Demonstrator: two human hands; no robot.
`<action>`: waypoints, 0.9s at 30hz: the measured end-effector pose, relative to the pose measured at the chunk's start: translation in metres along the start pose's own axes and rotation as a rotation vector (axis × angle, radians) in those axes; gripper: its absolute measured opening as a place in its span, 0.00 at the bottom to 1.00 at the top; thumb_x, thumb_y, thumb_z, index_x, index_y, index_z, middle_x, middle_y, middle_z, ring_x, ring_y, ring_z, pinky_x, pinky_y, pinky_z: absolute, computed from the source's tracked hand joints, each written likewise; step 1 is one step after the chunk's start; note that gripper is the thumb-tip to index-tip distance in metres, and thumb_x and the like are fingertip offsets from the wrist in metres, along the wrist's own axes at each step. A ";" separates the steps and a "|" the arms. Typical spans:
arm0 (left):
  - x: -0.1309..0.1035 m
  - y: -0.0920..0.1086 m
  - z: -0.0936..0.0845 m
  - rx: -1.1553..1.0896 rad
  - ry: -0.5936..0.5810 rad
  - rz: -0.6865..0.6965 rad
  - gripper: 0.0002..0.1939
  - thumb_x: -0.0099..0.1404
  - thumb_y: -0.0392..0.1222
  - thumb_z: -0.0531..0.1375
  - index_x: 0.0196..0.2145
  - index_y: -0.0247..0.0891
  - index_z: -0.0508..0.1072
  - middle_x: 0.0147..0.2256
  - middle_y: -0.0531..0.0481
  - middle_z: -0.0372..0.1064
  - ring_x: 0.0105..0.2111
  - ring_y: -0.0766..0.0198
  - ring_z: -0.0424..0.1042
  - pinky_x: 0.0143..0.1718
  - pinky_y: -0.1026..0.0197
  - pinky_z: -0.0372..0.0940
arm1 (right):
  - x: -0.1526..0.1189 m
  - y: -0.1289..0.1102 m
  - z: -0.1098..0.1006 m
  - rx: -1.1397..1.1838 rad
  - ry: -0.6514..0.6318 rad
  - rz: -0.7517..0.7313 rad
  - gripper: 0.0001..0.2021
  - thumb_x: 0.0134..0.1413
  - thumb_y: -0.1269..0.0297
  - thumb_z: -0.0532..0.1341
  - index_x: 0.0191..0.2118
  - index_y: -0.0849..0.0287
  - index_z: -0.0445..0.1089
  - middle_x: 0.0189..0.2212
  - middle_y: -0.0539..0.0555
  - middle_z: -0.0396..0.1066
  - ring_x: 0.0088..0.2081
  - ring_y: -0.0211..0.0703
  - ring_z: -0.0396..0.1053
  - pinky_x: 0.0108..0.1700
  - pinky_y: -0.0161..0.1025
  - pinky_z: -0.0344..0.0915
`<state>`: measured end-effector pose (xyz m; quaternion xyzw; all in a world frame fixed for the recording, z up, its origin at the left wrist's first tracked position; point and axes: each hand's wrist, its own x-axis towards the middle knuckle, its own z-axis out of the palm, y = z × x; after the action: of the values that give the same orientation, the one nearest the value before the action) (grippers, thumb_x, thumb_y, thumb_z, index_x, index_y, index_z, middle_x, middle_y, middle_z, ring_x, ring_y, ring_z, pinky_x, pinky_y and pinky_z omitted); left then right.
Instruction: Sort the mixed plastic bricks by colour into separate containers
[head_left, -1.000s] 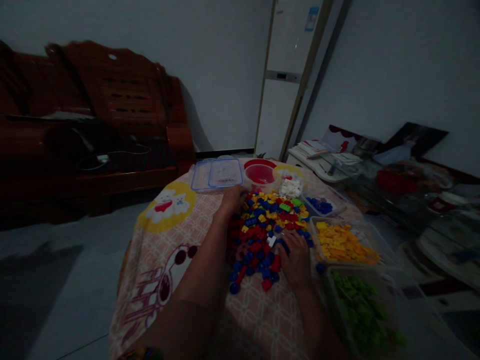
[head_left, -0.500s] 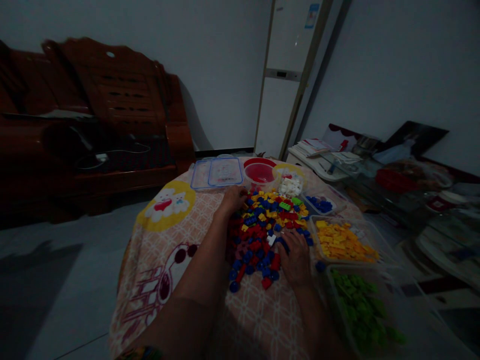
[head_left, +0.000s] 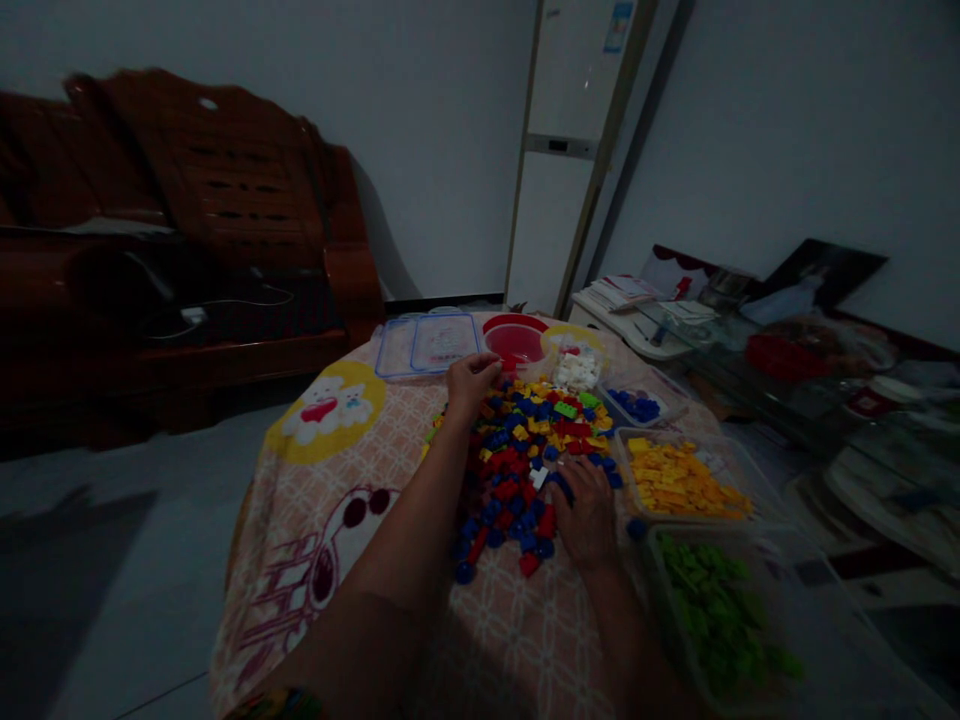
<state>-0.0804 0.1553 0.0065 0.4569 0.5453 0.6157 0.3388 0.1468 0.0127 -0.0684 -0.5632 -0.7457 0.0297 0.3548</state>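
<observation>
A heap of mixed toy building bricks (head_left: pixel 517 435), red, blue, yellow and green, covers the middle of the cloth. My left hand (head_left: pixel 471 384) is raised at its far left side, beside a round tub (head_left: pixel 517 345) with red in it. The thumb and fingertips are pinched together; whatever is between them is too dark to make out. On the near right part of the heap rests my right hand (head_left: pixel 587 508), fingers spread over the bricks. A curved blue brick (head_left: pixel 561 487) shows between its thumb and index finger, with a white brick (head_left: pixel 538 478) just left.
Clear boxes line the right side: white bricks (head_left: pixel 577 370), blue bricks (head_left: pixel 636 405), yellow bricks (head_left: pixel 679 478) and green bricks (head_left: pixel 712 610). A blue-edged clear lid (head_left: pixel 427 345) lies at the back left. One loose blue brick (head_left: pixel 636 529) sits near the yellow box.
My left hand has lifted off the heap's left side and moved slightly up and away toward the tub, its fingers now pinched. My right hand stays in place. The view has shifted slightly.
</observation>
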 end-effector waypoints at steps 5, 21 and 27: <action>0.000 -0.003 0.014 -0.191 0.002 -0.006 0.23 0.56 0.40 0.64 0.49 0.30 0.77 0.45 0.40 0.79 0.41 0.59 0.78 0.46 0.57 0.72 | 0.000 -0.002 0.000 0.008 0.003 0.008 0.16 0.64 0.64 0.57 0.51 0.59 0.77 0.54 0.61 0.76 0.61 0.56 0.65 0.67 0.60 0.52; -0.045 0.030 0.053 0.616 -0.495 0.486 0.10 0.62 0.36 0.62 0.40 0.38 0.81 0.41 0.44 0.79 0.44 0.56 0.75 0.51 0.55 0.67 | 0.000 -0.004 -0.004 0.011 -0.006 0.004 0.17 0.64 0.64 0.56 0.53 0.60 0.76 0.55 0.62 0.75 0.62 0.56 0.64 0.67 0.61 0.52; -0.062 0.024 0.069 0.967 -0.689 0.621 0.12 0.59 0.34 0.63 0.41 0.37 0.81 0.42 0.40 0.76 0.47 0.51 0.73 0.51 0.51 0.66 | 0.001 -0.005 -0.007 -0.024 -0.025 -0.011 0.17 0.65 0.63 0.55 0.52 0.63 0.76 0.55 0.64 0.74 0.62 0.57 0.64 0.68 0.60 0.51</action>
<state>0.0080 0.1193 0.0170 0.8635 0.4637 0.1899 0.0577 0.1463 0.0092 -0.0609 -0.5627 -0.7537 0.0261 0.3387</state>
